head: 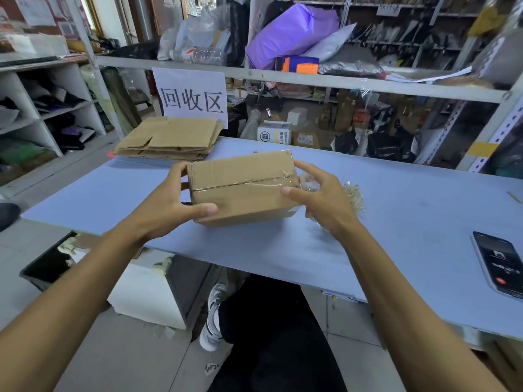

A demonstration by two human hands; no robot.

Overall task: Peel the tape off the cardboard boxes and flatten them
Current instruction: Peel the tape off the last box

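Cardboard box (243,188), still sealed, held just over the blue surface (396,199) near its front edge. Long axis runs roughly 9 to 3 o'clock, tilted a little up to the right. Clear tape (240,184) follows that axis along the top seam and wraps over the right end.

Left hand (169,202) grips the 9 o'clock end, thumb across the near face, fingers curled behind. Right hand (319,199) holds the 3 o'clock end, thumb tip resting near the tape's end, other fingers curled round the far corner. Judgement: the right hand is nearer the tape end, so the peel probably starts there and runs toward 9 o'clock.

Crumpled wad of clear tape (352,196) lies just beyond the right hand. Stack of flattened boxes (169,140) at 11 o'clock. Phone (498,261) at 4 o'clock.
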